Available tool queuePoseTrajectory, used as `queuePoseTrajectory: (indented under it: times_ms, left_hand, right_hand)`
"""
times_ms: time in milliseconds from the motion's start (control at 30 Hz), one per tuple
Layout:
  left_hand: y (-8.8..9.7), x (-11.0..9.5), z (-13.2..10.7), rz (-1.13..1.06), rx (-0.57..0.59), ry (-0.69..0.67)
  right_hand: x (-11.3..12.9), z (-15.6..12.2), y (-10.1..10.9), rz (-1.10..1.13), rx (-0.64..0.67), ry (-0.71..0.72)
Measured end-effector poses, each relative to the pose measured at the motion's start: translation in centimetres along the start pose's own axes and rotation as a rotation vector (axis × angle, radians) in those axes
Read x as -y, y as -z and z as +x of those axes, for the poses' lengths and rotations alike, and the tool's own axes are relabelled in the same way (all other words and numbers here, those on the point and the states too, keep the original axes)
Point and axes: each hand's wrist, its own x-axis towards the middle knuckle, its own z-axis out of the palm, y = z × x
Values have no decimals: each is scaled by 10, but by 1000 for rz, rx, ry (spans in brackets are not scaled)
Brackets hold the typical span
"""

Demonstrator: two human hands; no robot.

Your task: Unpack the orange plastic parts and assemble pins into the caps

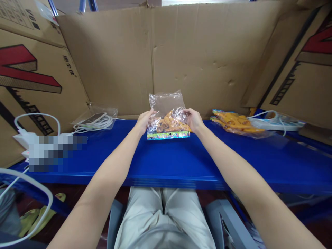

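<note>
Between my hands is a clear plastic bag (pixel 168 121) with orange plastic pieces in it; what the pieces are I cannot make out. Its colourful printed header strip points toward me, and the see-through end stands up at the back. My left hand (pixel 145 120) pinches the bag's left side. On the right side, my right hand (pixel 193 119) grips the plastic with thumb and fingers. The bag is held over the blue table (pixel 166 159), near the cardboard wall.
Several similar bags of orange pieces (pixel 233 122) lie at the right, by a white power strip (pixel 277 124). At the left are a bagged coil of white cable (pixel 95 121) and white plugs (pixel 28 140). Cardboard panels (pixel 197 52) enclose the back and sides.
</note>
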Motion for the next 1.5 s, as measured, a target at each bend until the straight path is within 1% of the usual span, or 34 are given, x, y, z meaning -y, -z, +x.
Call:
queuePoseTrajectory:
  times_ms: [67,133,267,433,567,633,700,800,867,1000,1100,1167,1267,1400,1500]
  left_hand:
    - [-1,-1,-3,-120,-6,42]
    - [-3,-3,-6,-211,-2,46]
    - [-5,-6,-9,-266,28,29]
    - [-6,-8,-10,-369,-15,91]
    - [-4,-8,-7,-409,-32,163]
    - [-3,-7,-6,-421,-48,183]
    - [-2,-6,-4,-417,-70,183]
    - [-1,-3,-4,-383,-99,146]
    - [0,-1,-4,-380,-100,107]
    - [0,0,-4,-410,-81,70]
    - [1,-1,-2,-466,-74,104]
    - [1,-3,-1,-504,-60,155]
    - [1,-5,-1,-505,-39,212]
    - [-1,-5,-5,-434,-6,175]
    - [-3,-5,-8,-429,32,154]
  right_hand:
    - [0,-1,0,-14,3,-1]
    - [-1,-1,0,-22,-12,-10]
    - [-5,1,-1,4,-68,-14]
    - [-3,-1,-3,4,-122,9]
    - [0,-3,-5,-15,-150,26]
    - [1,-3,-5,-29,-139,31]
    - [0,-3,-5,-47,-102,16]
    - [-2,-2,-5,-68,-39,-16]
    - [-3,-1,-4,-77,-32,-21]
    - [-4,-1,-4,-68,-90,-11]
    - [-1,-3,-5,-25,-99,25]
    - [1,-4,-5,-11,-76,43]
    - [2,-6,-5,-12,-9,25]
    - [1,-6,-7,-33,40,-6]
    - [-1,-7,-7,-48,57,-13]
